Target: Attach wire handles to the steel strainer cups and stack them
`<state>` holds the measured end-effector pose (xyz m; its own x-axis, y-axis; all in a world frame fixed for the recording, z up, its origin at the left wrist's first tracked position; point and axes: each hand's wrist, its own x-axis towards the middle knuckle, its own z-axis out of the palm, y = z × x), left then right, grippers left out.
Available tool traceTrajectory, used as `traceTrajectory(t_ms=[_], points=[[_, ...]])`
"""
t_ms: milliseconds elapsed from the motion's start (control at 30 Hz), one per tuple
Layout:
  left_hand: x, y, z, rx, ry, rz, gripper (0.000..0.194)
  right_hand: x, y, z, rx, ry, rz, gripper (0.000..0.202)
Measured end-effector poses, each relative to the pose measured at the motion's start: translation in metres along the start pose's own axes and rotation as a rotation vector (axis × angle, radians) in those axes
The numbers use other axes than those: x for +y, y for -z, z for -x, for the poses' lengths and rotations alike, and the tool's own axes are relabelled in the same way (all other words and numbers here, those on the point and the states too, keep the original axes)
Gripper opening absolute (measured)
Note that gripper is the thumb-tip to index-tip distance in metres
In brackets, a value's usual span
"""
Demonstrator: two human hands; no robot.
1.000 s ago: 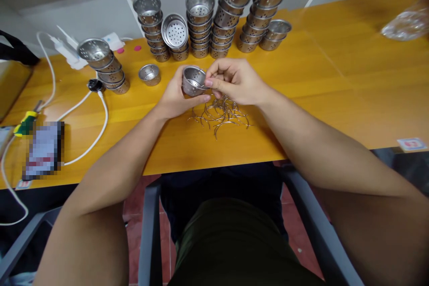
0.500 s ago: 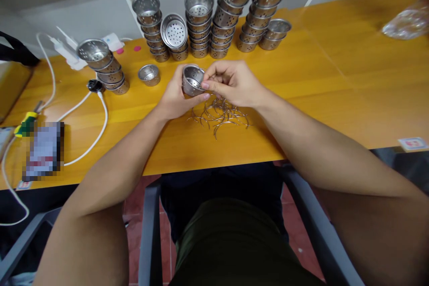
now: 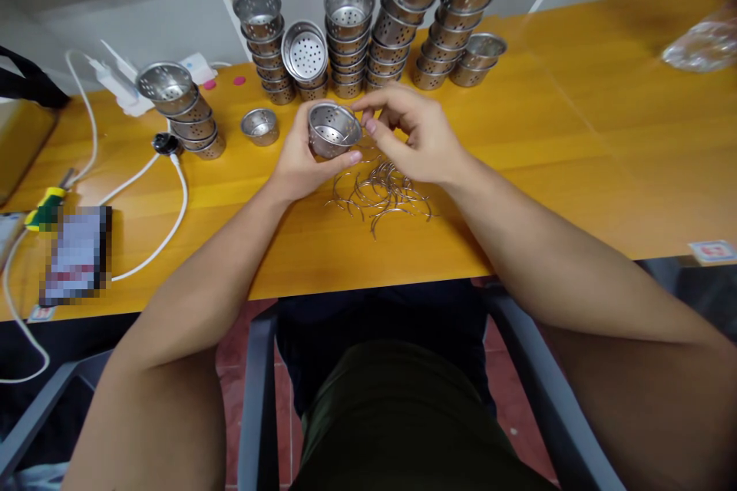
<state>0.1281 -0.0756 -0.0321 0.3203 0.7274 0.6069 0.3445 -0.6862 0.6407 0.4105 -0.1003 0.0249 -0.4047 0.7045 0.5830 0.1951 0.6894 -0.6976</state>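
Observation:
My left hand is wrapped round a small perforated metal strainer cup, with its thumb along the near side. The cup is tilted, its open mouth towards me, just above the table. At the cup's right rim is my right hand, its thumb and forefinger curled close together. Whatever lies between those fingertips is too thin to make out. Below the hands, a loose heap of curved thin metal wires lies on the table. A single similar cup stands left of my left hand.
Several tall stacks of perforated cups line the back of the wooden table. A shorter, leaning stack stands at left, beside white cables and a blurred-out phone. A yellow-green screwdriver handle and a clear plastic bag lie at the sides.
The cup has turned in my left hand so its mouth faces me more broadly. My right fingertips have shifted slightly up and right, from inside the rim to its right edge.

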Motion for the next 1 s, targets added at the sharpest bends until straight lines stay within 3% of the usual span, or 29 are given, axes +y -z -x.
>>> traceTrajectory(t_ms=[200, 367, 467, 567, 767, 1000], points=[[0.010, 0.002, -0.002, 0.001, 0.028, 0.008, 0.125, 0.000, 0.000, 0.001, -0.077, 0.083, 0.079, 0.031], [0.012, 0.001, -0.001, -0.009, -0.032, 0.035, 0.122, 0.004, -0.007, 0.004, -0.156, 0.201, 0.138, 0.036], [0.011, 0.001, -0.001, -0.009, -0.079, 0.069, 0.115, 0.004, -0.007, 0.005, -0.147, 0.215, 0.131, 0.039], [0.009, 0.003, -0.002, 0.004, -0.039, 0.029, 0.114, 0.004, -0.004, 0.005, -0.119, 0.163, 0.113, 0.044], [0.003, 0.021, -0.008, 0.050, -0.041, -0.019, 0.115, 0.009, 0.001, 0.001, -0.014, 0.096, 0.101, 0.049], [-0.001, 0.038, -0.014, 0.059, -0.014, -0.051, 0.120, 0.019, 0.005, 0.001, 0.006, 0.091, 0.112, 0.045]])
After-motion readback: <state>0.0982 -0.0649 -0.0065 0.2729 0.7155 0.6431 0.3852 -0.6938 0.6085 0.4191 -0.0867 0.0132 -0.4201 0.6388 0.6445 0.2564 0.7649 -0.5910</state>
